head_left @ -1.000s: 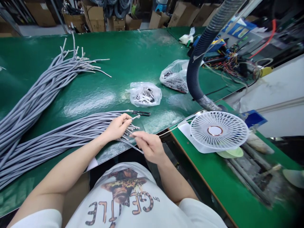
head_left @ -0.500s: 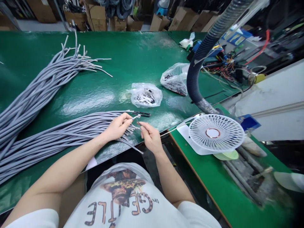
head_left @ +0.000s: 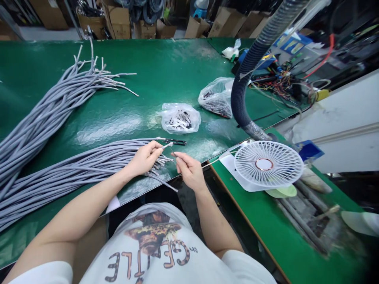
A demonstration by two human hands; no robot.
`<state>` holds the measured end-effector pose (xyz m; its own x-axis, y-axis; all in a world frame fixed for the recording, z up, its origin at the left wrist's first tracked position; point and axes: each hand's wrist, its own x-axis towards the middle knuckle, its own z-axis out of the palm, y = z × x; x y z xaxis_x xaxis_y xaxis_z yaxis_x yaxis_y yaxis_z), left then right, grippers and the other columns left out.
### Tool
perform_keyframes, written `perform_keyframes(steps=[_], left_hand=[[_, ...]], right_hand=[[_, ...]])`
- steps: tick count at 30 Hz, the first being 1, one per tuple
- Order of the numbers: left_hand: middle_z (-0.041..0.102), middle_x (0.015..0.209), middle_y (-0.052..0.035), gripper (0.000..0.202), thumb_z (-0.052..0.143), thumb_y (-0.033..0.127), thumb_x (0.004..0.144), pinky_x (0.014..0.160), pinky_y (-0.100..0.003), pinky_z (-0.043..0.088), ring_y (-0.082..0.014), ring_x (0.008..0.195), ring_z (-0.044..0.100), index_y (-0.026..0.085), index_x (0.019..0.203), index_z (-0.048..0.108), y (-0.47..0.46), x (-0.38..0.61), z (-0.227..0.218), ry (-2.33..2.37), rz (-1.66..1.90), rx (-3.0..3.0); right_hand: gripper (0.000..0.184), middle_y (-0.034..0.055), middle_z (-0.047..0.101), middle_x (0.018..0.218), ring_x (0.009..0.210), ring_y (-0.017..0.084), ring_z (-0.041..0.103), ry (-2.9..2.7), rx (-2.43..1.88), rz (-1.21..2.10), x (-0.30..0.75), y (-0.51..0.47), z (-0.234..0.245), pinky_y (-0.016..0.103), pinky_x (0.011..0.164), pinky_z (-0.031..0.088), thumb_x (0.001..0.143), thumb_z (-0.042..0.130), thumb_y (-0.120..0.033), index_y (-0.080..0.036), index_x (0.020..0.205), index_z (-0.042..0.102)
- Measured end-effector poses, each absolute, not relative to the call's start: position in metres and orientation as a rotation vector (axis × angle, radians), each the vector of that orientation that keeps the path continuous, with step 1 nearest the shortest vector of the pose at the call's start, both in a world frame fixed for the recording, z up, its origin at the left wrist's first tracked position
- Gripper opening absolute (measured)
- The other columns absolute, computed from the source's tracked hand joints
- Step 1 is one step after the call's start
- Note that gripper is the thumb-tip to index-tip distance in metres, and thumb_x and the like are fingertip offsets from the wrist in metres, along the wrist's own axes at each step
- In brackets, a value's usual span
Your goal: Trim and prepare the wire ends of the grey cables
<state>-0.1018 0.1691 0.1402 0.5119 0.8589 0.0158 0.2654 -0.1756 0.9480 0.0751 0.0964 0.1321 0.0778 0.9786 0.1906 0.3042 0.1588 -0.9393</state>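
A long bundle of grey cables point(head_left: 74, 167) lies across the green table point(head_left: 166, 75), its stripped ends near the front edge. My left hand point(head_left: 145, 157) is closed, pinching the stripped end of one grey cable just above the bundle's ends. My right hand point(head_left: 188, 170) is next to it, fingers pinched together on something small I cannot make out, almost touching that cable's tip. A black hand tool point(head_left: 175, 141) lies on the table just beyond my left fingers.
A second heap of grey cables point(head_left: 53, 106) lies at the left. Two clear bags of small parts point(head_left: 180, 117) point(head_left: 216, 97) sit mid-table. A corrugated hose point(head_left: 245, 79) hangs at the right above a white fan point(head_left: 268, 163). Tangled wiring point(head_left: 284, 85) is at the far right.
My right hand rose from below the table edge up to the cable tip held by my left hand. The left hand stayed put.
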Motion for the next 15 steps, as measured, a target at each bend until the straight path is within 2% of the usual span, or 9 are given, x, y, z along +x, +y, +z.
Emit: perform_keyframes(steps=[4,7,15], left_hand=[[0.042,0.058,0.0063,0.025,0.044,0.037,0.090,0.048,-0.021,0.025,-0.0075,0.048,0.033,0.015,0.092,0.055,0.170,-0.102,0.139,0.951,0.718,1.702],[0.044,0.059,0.0057,0.025,0.044,0.037,0.090,0.050,-0.021,0.027,-0.0079,0.050,0.035,0.015,0.092,0.056,0.169,-0.102,0.141,0.963,0.717,1.759],[0.062,0.071,-0.0015,0.025,0.039,0.033,0.093,0.060,-0.024,0.035,-0.0143,0.060,0.055,0.018,0.097,0.059,0.159,-0.097,0.142,1.062,0.606,2.120]], right_hand=[[0.028,-0.0019,0.056,0.059,0.047,0.008,0.047,-1.450,-1.394,0.834,0.074,0.096,0.128,0.023,0.052,0.042,0.091,0.047,-0.031,-0.016,0.103,0.068],[0.028,-0.0017,0.057,0.060,0.047,0.008,0.046,-1.441,-1.394,0.826,0.073,0.099,0.127,0.023,0.052,0.042,0.091,0.047,-0.031,-0.016,0.103,0.068],[0.027,-0.0039,0.048,0.052,0.046,0.008,0.044,-1.500,-1.375,0.820,0.063,0.098,0.144,0.022,0.052,0.041,0.092,0.047,-0.031,-0.017,0.097,0.069]])
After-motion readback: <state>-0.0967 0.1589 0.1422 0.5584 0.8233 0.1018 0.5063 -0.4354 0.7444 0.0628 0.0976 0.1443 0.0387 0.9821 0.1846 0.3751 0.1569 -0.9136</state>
